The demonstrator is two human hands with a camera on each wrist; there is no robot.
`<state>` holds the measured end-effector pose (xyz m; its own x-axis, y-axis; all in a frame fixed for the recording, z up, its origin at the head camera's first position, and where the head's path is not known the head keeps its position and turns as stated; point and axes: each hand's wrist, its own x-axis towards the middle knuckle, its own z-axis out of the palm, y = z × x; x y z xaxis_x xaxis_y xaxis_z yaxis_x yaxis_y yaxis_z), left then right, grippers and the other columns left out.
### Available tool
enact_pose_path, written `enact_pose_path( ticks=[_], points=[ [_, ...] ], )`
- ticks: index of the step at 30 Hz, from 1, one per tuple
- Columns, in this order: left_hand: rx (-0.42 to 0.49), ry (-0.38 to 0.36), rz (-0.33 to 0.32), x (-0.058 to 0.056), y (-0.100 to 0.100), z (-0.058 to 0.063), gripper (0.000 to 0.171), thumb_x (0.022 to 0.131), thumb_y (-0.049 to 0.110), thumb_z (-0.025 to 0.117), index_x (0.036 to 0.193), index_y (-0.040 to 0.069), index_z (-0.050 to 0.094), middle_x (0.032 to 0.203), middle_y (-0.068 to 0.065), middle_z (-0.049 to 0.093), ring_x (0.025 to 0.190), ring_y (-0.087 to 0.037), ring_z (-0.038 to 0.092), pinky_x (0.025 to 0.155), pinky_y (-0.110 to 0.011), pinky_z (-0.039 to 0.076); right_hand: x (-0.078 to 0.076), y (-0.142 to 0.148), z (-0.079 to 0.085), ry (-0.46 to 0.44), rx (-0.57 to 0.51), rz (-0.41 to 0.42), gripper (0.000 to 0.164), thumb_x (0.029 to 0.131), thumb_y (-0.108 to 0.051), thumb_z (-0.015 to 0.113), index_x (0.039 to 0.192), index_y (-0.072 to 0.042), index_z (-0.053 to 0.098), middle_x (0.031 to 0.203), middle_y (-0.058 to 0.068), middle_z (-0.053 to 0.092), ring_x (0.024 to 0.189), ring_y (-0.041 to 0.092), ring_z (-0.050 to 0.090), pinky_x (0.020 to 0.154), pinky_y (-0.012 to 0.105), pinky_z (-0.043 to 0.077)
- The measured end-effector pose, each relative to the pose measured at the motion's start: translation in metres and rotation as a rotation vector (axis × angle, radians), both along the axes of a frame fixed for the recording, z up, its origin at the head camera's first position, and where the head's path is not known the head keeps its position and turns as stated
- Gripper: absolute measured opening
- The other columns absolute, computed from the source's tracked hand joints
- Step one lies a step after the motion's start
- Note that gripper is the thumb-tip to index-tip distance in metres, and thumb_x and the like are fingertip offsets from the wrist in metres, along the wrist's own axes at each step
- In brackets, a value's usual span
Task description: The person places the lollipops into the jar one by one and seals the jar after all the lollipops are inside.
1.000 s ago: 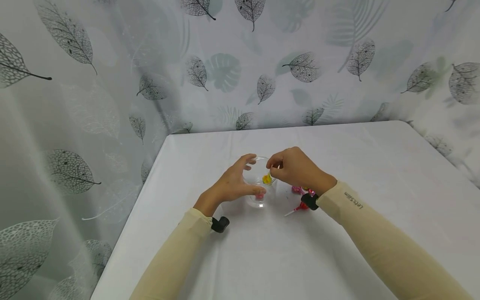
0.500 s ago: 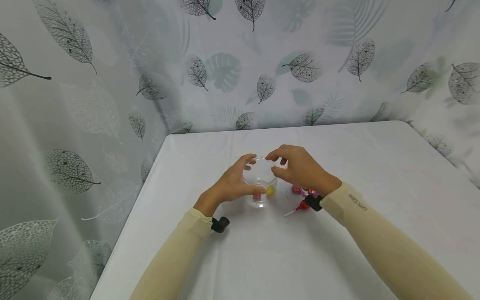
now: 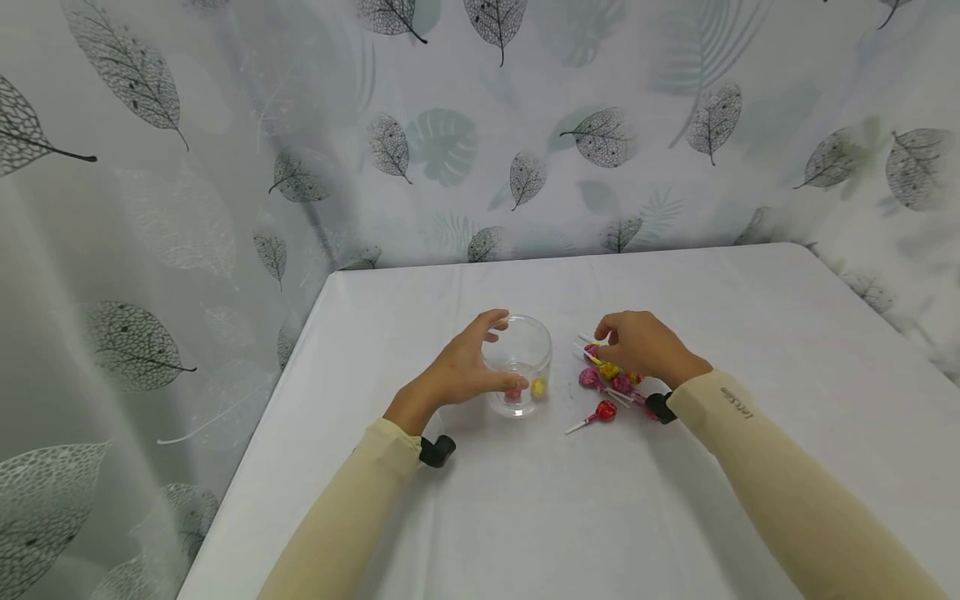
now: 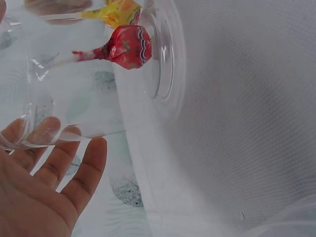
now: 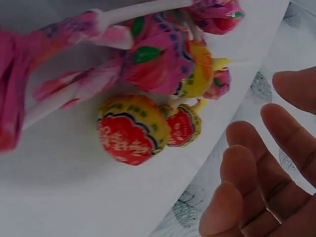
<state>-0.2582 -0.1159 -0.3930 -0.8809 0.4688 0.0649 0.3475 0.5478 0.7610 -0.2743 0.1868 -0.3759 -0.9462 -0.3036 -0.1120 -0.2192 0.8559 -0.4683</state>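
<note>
My left hand (image 3: 457, 371) holds a clear jar (image 3: 543, 354) standing upright on the table, thumb on the near side and fingers around the far side. In the left wrist view, a red lollipop (image 4: 129, 47) and a yellow lollipop (image 4: 120, 14) are inside it, heads down at the base. My right hand (image 3: 651, 343) hovers over a loose pile of wrapped lollipops, its fingers relaxed and apart with nothing between them. Nearest in the right wrist view are a yellow-and-red lollipop (image 5: 132, 131) and a pink lollipop (image 5: 157, 61).
One red lollipop (image 3: 606, 410) lies apart at the near side of the pile, its white stick toward the lower left. A white cloth covers the table (image 3: 510, 508). Leaf-patterned curtains (image 3: 450, 200) rise behind and beside it.
The right hand let go of a yellow lollipop, which dropped into the jar. It then moved right, from the jar's mouth to the pile. The left hand stays at the jar.
</note>
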Motion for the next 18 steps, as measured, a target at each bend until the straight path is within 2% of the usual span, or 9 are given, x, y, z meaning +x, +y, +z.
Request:
enact_pose_path(
  ticks=[3, 9, 18],
  points=[
    [0.004, -0.009, 0.007, 0.001, 0.000, 0.000, 0.105, 0.078, 0.044, 0.092, 0.161, 0.027, 0.030, 0.156, 0.007, 0.048, 0.142, -0.020, 0.047, 0.108, -0.052, 0.046, -0.003, 0.002, -0.008, -0.052, 0.017, 0.005, 0.020, 0.095, -0.016, 0.068, 0.109, -0.003, 0.072, 0.096, 0.011, 0.068, 0.068, 0.019, 0.060, 0.059, 0.031, 0.053],
    [0.007, -0.018, 0.010, 0.001, -0.001, -0.002, 0.105, 0.077, 0.044, 0.092, 0.161, 0.028, 0.030, 0.156, 0.007, 0.048, 0.143, -0.021, 0.047, 0.108, -0.053, 0.046, -0.006, -0.004, -0.015, -0.113, 0.065, 0.006, 0.017, 0.092, -0.011, 0.071, 0.107, -0.003, 0.072, 0.094, 0.008, 0.069, 0.072, 0.020, 0.060, 0.062, 0.031, 0.052],
    [0.013, -0.007, -0.001, 0.001, -0.001, 0.000, 0.104, 0.078, 0.043, 0.091, 0.161, 0.026, 0.031, 0.155, 0.007, 0.048, 0.142, -0.019, 0.048, 0.108, -0.052, 0.047, -0.003, -0.013, -0.019, -0.073, 0.093, 0.023, 0.012, 0.091, -0.009, 0.073, 0.102, -0.005, 0.075, 0.090, 0.006, 0.069, 0.078, 0.020, 0.059, 0.071, 0.033, 0.052]
  ],
)
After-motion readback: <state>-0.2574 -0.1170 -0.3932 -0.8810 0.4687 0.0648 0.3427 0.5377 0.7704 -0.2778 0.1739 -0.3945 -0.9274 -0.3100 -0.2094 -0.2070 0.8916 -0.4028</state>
